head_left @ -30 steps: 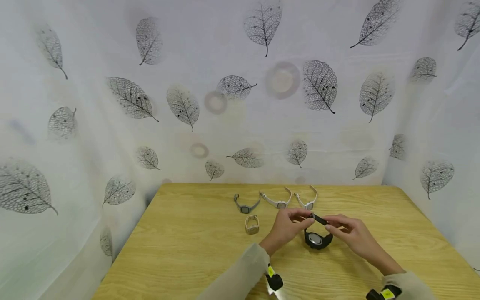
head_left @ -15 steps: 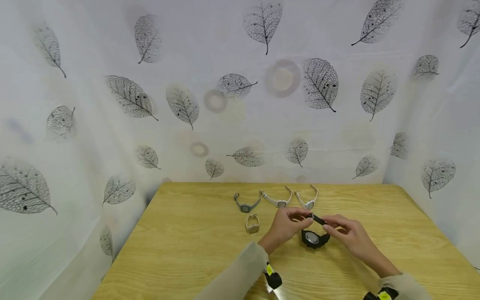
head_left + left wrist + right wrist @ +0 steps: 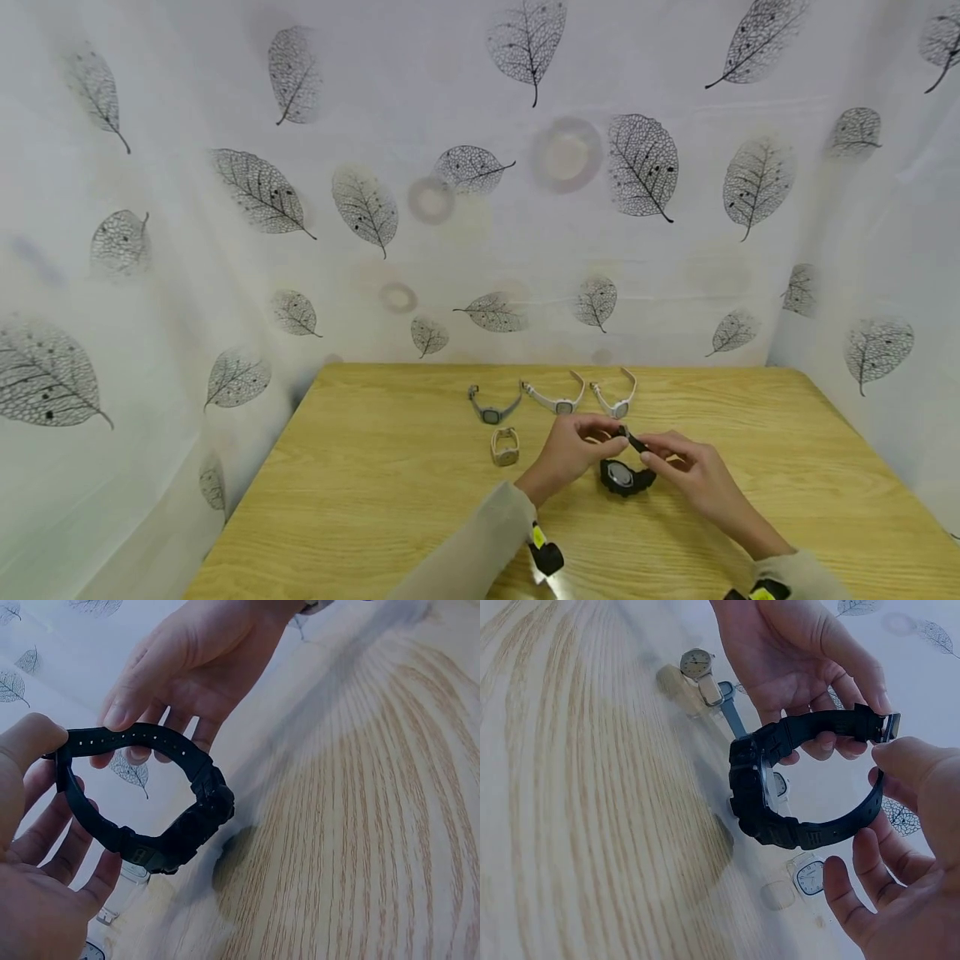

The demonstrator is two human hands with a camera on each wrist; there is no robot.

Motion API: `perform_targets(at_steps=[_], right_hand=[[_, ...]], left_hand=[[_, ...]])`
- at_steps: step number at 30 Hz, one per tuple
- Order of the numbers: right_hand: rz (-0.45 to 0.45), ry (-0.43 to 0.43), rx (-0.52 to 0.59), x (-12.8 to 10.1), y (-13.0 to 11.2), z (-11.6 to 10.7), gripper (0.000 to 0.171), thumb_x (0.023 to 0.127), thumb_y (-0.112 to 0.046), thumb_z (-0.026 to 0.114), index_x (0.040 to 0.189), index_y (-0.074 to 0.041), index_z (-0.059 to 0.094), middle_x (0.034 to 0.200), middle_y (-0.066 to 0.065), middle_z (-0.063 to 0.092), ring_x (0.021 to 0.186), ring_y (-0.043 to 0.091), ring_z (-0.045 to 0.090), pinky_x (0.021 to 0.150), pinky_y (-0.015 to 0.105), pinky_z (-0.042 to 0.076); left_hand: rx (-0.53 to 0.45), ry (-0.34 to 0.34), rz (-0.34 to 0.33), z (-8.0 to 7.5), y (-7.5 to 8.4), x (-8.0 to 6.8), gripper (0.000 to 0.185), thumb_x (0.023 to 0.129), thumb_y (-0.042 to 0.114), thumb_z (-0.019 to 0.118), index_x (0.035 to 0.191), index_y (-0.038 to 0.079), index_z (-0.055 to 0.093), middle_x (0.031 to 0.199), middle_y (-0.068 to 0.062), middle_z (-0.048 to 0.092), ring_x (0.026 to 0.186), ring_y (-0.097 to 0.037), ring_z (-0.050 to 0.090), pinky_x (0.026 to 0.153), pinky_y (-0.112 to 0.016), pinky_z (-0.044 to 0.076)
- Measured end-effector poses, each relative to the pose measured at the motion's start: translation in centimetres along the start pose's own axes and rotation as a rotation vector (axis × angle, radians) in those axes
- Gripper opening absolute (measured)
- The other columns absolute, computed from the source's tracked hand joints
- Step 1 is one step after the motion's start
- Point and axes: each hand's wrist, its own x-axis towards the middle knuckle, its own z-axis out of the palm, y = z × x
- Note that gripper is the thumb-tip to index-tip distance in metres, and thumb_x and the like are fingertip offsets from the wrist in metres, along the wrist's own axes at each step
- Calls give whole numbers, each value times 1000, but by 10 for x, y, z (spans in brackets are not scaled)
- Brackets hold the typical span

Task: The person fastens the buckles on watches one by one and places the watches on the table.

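Observation:
A black digital watch [image 3: 625,477] hangs just above the wooden table [image 3: 375,500], its strap curved into a loop. My left hand [image 3: 579,443] pinches the strap near the buckle end. My right hand [image 3: 678,463] pinches the strap from the other side, thumb by the buckle. In the left wrist view the black watch [image 3: 184,825] hangs between my left hand [image 3: 37,847] and my right hand [image 3: 180,667]. The right wrist view shows the black watch [image 3: 769,795] between my right hand [image 3: 907,847] and my left hand [image 3: 802,652], with the strap ends meeting at the buckle [image 3: 886,725].
Three light watches lie in a row behind the hands: a grey watch [image 3: 491,412], a white watch [image 3: 558,404] and another white watch [image 3: 617,407]. A beige watch [image 3: 504,448] stands at the left. A leaf-printed curtain [image 3: 450,208] walls the table in.
Both hands and the black watch have shifted slightly left and away. The strap ends have come closer together.

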Motion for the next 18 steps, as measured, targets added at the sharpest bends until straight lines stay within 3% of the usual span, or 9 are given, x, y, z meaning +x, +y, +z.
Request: perform_targets(at_steps=[9, 18], right_hand=[[37, 36, 28, 2, 0, 8, 26, 102, -20, 67, 126, -10, 71, 104, 11, 72, 91, 11, 66, 79, 25, 58], [48, 78, 61, 1, 0, 12, 23, 102, -19, 67, 123, -10, 72, 100, 15, 71, 86, 15, 66, 71, 26, 55]], left_hand=[[47, 11, -2, -8, 0, -1, 14, 92, 19, 80, 105, 15, 80, 97, 9, 76, 85, -6, 67, 70, -23, 56], [40, -5, 13, -13, 0, -3, 15, 93, 22, 79, 106, 15, 80, 98, 9, 76, 85, -8, 68, 72, -23, 55]])
